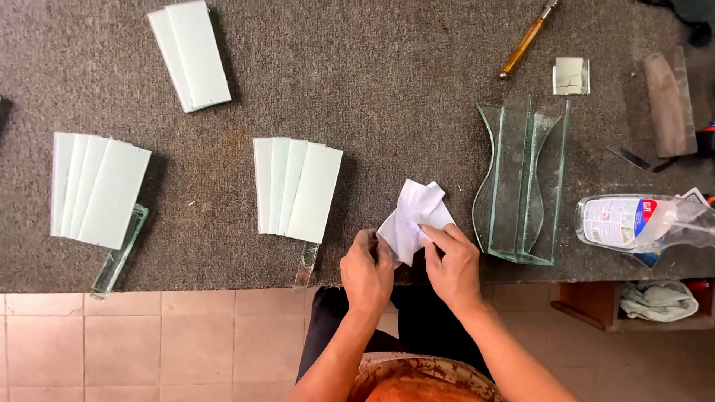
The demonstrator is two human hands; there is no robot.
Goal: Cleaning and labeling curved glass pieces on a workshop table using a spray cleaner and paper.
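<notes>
A crumpled white paper (pixel 412 216) lies at the near edge of the grey carpeted table (pixel 387 89). My left hand (pixel 366 272) grips its lower left corner. My right hand (pixel 450 264) pinches its right side with fingers on top. Left of my hands, a fan of frosted glass strips (pixel 296 187) rests on the carpet, with a clear glass strip (pixel 306 264) poking out under it at the table edge.
A curved clear glass holder (pixel 521 182) stands right of my hands. A plastic spray bottle (pixel 640 222) lies at the right edge. More frosted glass stacks (pixel 95 186) (pixel 190 53) lie left and far left; a glass cutter (pixel 527 39), a small mirror (pixel 571 76) and a sharpening stone (pixel 668 104) sit at the back.
</notes>
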